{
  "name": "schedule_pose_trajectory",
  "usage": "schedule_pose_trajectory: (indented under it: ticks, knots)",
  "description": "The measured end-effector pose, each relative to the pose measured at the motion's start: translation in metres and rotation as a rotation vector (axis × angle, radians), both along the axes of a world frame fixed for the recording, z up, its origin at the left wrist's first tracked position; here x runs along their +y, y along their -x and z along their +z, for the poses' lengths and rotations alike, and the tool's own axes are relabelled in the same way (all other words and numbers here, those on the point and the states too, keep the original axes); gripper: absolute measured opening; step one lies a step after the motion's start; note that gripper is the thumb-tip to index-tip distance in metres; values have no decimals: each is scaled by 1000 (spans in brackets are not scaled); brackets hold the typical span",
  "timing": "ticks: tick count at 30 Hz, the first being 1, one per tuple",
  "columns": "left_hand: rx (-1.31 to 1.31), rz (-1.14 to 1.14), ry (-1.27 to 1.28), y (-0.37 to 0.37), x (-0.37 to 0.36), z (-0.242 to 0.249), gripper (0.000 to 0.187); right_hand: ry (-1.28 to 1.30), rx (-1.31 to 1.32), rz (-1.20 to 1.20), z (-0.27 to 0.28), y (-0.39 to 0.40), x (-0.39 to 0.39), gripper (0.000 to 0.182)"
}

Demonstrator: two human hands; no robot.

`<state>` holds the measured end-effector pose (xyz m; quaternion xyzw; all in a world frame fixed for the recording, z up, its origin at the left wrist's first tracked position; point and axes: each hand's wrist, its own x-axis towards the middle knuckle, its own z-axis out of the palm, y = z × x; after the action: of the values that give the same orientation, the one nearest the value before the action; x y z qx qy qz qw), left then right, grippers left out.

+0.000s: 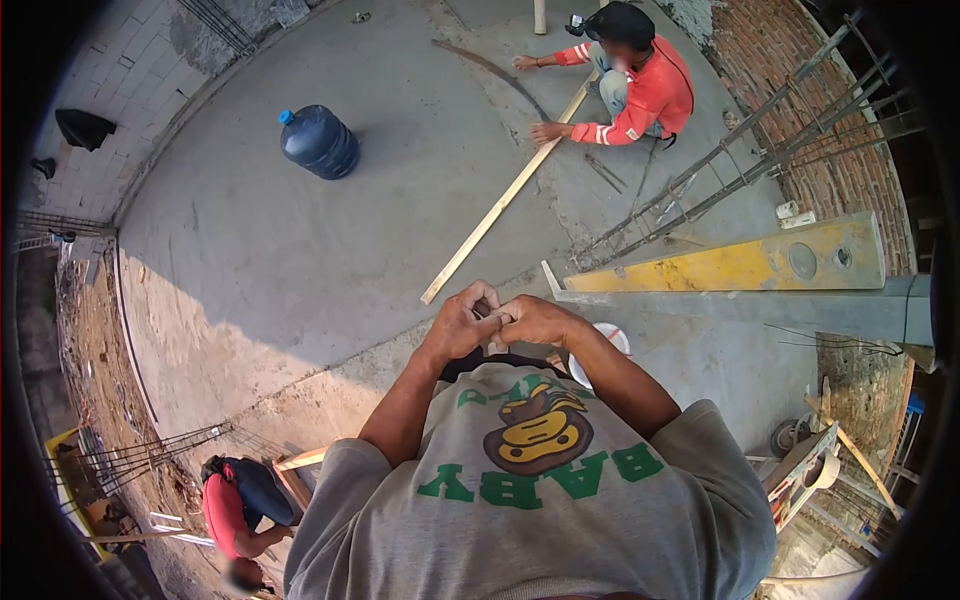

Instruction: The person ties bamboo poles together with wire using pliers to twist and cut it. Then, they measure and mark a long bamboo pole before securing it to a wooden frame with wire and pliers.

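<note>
My left hand point(463, 322) and my right hand point(534, 321) meet in front of my waist. Fingers of both are curled and pressed together at the tips. Whatever they pinch, if anything, is too small and covered to make out. Just beyond my left hand lies the near end of a long wooden strip point(500, 203) on the grey concrete floor. Partly hidden behind my right forearm is a white bucket point(612, 345). To the right of my hands, a yellow spirit level point(730, 260) rests along a grey metal beam point(760, 312).
A co-worker in an orange-red top point(655, 95) squats at the far end of the strip, one hand on it. A blue water jug point(320, 143) lies on the floor. Rebar point(710, 165) slants at the right. Another person in red point(225, 510) bends at lower left.
</note>
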<state>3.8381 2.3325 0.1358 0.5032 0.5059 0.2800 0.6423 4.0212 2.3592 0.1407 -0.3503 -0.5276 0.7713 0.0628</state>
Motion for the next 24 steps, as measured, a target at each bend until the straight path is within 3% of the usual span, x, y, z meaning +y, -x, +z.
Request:
schedule_pose_trajectory:
  ticks: [10, 24]
  knots:
    - [-80, 57, -35, 21, 34, 1, 19, -21, -119, -6, 3, 25, 35, 15]
    - [-196, 52, -105, 107, 59, -11, 18, -92, -227, 7, 19, 111, 64, 20]
